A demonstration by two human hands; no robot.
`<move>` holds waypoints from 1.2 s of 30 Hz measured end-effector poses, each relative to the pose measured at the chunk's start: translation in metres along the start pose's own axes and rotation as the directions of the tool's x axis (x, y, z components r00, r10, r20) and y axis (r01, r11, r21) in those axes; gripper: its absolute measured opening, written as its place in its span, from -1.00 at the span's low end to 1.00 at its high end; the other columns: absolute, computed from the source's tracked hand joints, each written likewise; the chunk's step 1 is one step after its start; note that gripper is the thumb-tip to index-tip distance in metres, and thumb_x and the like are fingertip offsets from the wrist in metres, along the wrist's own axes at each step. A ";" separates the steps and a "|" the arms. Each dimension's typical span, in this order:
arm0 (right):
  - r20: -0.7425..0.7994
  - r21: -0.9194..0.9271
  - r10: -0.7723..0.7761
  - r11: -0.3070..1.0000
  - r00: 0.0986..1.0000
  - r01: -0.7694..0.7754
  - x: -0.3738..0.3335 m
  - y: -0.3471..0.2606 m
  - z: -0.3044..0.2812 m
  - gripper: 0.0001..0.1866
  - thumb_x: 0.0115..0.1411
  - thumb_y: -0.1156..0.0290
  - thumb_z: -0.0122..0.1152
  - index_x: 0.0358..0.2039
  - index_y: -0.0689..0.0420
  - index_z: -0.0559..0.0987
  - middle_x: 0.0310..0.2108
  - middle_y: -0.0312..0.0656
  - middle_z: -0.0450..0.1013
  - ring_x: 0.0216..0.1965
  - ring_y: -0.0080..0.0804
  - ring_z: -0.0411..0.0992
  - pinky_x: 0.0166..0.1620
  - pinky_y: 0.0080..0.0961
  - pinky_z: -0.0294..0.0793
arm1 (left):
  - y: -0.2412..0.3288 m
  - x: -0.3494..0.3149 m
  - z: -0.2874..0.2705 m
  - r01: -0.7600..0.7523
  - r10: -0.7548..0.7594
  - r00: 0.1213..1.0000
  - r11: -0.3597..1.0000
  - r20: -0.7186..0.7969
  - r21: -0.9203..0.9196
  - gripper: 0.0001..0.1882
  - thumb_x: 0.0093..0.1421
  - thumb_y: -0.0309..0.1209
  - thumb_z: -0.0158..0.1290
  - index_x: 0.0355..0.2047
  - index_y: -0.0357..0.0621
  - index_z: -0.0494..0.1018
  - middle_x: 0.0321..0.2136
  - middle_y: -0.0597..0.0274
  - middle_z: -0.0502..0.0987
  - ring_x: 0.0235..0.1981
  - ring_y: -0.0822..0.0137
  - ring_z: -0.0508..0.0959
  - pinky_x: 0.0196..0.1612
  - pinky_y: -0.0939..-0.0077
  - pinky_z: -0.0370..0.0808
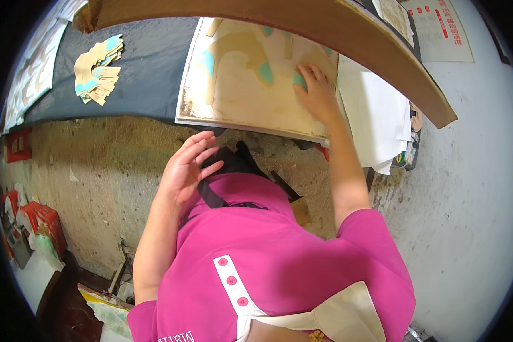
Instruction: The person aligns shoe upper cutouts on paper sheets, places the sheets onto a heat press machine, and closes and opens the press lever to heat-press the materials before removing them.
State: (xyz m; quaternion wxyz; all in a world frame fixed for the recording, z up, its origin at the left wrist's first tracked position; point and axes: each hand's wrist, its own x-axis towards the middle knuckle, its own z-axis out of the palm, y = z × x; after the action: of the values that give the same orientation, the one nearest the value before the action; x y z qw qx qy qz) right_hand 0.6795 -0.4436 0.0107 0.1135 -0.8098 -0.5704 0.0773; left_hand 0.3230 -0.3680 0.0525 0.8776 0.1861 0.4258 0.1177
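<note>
My right hand (316, 88) rests on a cream-coloured board (239, 108), fingers stretched out and touching a teal patch (300, 80) near its right side. Several flat tan pieces (210, 88) and teal patches (265, 72) show on the board; I cannot tell what they are made of. My left hand (189, 165) hangs in the air in front of the board's near edge, fingers loosely bent and apart, holding nothing. To the left, a fanned pile of flat tan pieces with teal parts (97, 74) lies on a dark cloth (148, 68).
A long brown shelf edge (268, 14) crosses above the board. White sheets (373, 108) lie right of the board, and a patterned sheet (37, 62) at the far left. Red crates (47, 225) stand low on the left.
</note>
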 end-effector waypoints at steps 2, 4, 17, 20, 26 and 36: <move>-0.129 -0.021 0.130 0.991 0.983 -0.134 -0.005 -0.014 0.008 -0.42 0.08 0.16 0.19 0.14 0.02 0.41 0.19 -0.09 0.27 0.13 0.07 0.28 0.16 0.03 0.25 | 0.001 0.001 0.001 0.004 -0.003 1.000 1.000 -0.007 0.016 -0.66 0.34 -0.30 -0.05 0.10 -0.04 0.36 0.03 0.29 0.44 0.08 0.34 0.43 0.08 0.17 0.49; -0.160 -0.018 0.168 0.985 0.973 -0.173 -0.002 -0.029 0.014 -0.43 0.09 0.16 0.18 0.13 0.02 0.42 0.18 -0.08 0.28 0.15 0.09 0.26 0.17 0.06 0.23 | 0.001 0.001 0.002 0.005 -0.005 1.000 1.000 -0.005 0.014 -0.65 0.34 -0.29 -0.04 0.11 -0.03 0.36 0.03 0.28 0.44 0.08 0.34 0.43 0.08 0.17 0.48; -0.195 -0.046 0.189 0.978 0.962 -0.202 0.015 -0.043 0.014 -0.45 0.20 0.10 0.10 0.18 0.00 0.39 0.24 -0.16 0.23 0.24 -0.02 0.18 0.26 0.03 0.10 | -0.001 -0.005 -0.010 -0.020 0.020 0.999 1.000 -0.026 -0.009 -0.62 0.30 -0.28 0.02 0.11 -0.02 0.37 0.04 0.25 0.42 0.11 0.28 0.41 0.08 0.16 0.50; -0.288 -0.067 0.132 0.985 0.948 -0.158 0.039 -0.040 0.023 -0.45 0.21 0.10 0.06 0.19 0.01 0.37 0.22 -0.23 0.26 0.24 -0.09 0.18 0.26 0.09 0.06 | 0.000 -0.005 -0.009 -0.021 0.020 0.999 1.000 -0.028 -0.008 -0.62 0.30 -0.29 0.02 0.11 -0.02 0.37 0.04 0.24 0.42 0.11 0.28 0.42 0.08 0.17 0.50; -0.183 -0.108 0.213 0.966 0.960 -0.235 0.064 -0.040 0.037 -0.42 0.24 0.01 0.00 0.20 0.02 0.34 0.27 -0.27 0.22 0.31 -0.16 0.09 0.29 0.14 -0.04 | -0.001 -0.007 -0.013 -0.038 0.037 0.999 0.999 -0.029 -0.034 -0.62 0.30 -0.30 0.01 0.11 -0.04 0.36 0.06 0.23 0.41 0.11 0.28 0.42 0.07 0.16 0.51; -0.184 -0.049 0.258 0.961 0.949 -0.271 0.076 -0.046 0.035 -0.36 0.22 -0.07 -0.02 0.23 0.00 0.31 0.31 -0.24 0.16 0.35 -0.16 0.02 0.32 0.08 -0.09 | -0.002 -0.008 -0.014 -0.037 0.035 0.999 0.999 -0.039 -0.039 -0.61 0.30 -0.30 0.01 0.12 -0.05 0.37 0.06 0.21 0.42 0.10 0.26 0.43 0.07 0.15 0.51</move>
State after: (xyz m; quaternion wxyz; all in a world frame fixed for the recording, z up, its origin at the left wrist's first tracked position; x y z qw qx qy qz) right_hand 0.6541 -0.3540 -0.0099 0.1222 -0.8861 -0.4470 -0.0008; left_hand 0.3073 -0.3697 0.0493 0.8705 0.1741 0.4368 0.1454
